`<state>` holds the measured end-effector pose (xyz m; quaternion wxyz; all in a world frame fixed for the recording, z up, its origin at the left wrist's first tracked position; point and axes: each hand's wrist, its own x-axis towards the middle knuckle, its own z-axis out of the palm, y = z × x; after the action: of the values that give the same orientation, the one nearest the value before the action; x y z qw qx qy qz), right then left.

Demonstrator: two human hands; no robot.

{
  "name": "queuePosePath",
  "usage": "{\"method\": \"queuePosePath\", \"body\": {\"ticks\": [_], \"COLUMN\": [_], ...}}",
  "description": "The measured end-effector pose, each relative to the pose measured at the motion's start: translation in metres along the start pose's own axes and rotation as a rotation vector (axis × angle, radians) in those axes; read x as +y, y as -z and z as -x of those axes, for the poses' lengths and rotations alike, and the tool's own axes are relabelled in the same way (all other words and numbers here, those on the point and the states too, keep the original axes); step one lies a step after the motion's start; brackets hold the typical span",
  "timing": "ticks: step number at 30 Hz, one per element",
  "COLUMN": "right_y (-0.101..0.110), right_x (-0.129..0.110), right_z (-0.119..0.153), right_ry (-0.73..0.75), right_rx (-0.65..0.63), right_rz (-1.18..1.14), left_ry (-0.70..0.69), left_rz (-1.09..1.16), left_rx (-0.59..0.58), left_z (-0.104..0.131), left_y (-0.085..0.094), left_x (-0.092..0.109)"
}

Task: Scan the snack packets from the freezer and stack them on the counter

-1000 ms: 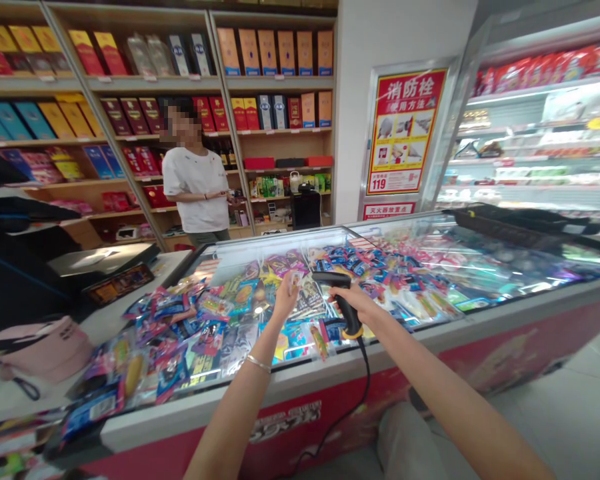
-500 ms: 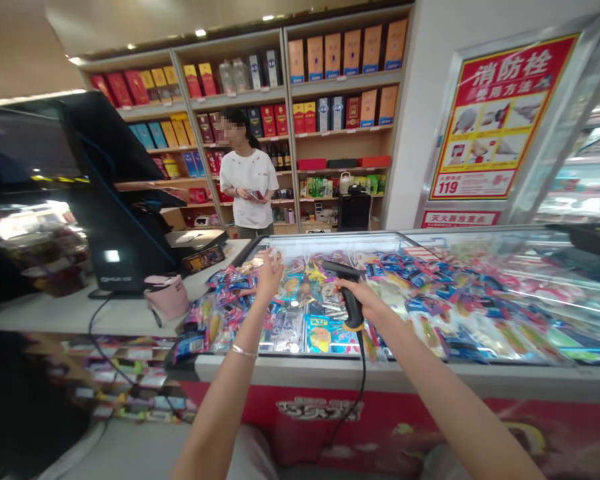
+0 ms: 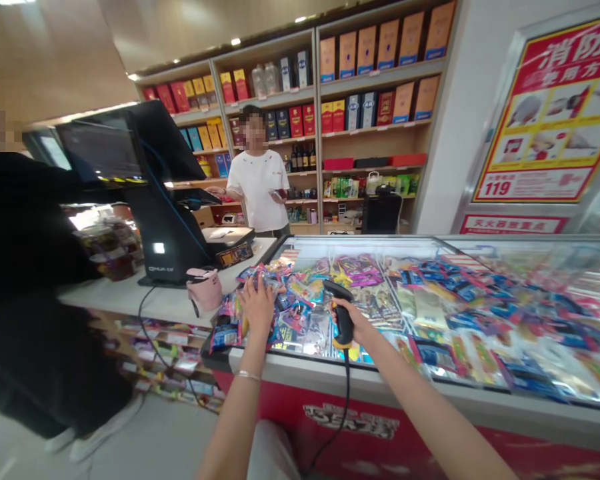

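Observation:
My right hand [image 3: 359, 321] grips the handle of a black barcode scanner [image 3: 345, 325] with a yellow-trimmed base, held upright above the freezer's glass. Its black cord [image 3: 347, 393] hangs down the front. Spread over a pile of colourful snack packets [image 3: 236, 313] at the freezer's left end, my left hand [image 3: 259, 308] has its fingers apart and touches the packets. A bracelet circles that wrist. Whether a packet lies under the palm cannot be seen.
A glass-topped freezer [image 3: 290, 363] spans the front, more packets showing across it. Left stand a pink cup [image 3: 204, 290] and a checkout terminal [image 3: 165, 200] on a counter [image 3: 173, 298]. A person in a white shirt [image 3: 260, 190] stands behind; another in black [image 3: 30, 280] is at left.
My left hand has come back nearer and lower, its fingers now spread on the packets. The view has swung left. The person behind has turned and stretched an arm toward the terminal.

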<state>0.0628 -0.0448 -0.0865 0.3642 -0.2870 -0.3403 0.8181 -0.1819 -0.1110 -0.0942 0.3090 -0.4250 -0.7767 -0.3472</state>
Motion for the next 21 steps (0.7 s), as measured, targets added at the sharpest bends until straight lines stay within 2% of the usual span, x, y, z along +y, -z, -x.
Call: {"method": "queuePosePath", "body": {"ticks": [4, 10, 17, 21], "right_y": [0.005, 0.005, 0.0, 0.002], "right_x": [0.003, 0.003, -0.003, -0.024], "right_z": [-0.003, -0.003, 0.005, 0.025], "right_ry": [0.01, 0.02, 0.041, 0.074], "right_rx": [-0.017, -0.005, 0.053, 0.057], "right_rz": [-0.066, -0.065, -0.122, -0.138], "left_ry": [0.052, 0.056, 0.06, 0.108], "left_rz": [0.016, 0.015, -0.098, -0.139], "left_rx": [-0.057, -0.073, -0.165, -0.132], "left_z": [-0.001, -0.001, -0.01, -0.02], "left_y": [-0.009, -0.014, 0.004, 0.015], "left_x": [-0.005, -0.007, 0.003, 0.022]}}
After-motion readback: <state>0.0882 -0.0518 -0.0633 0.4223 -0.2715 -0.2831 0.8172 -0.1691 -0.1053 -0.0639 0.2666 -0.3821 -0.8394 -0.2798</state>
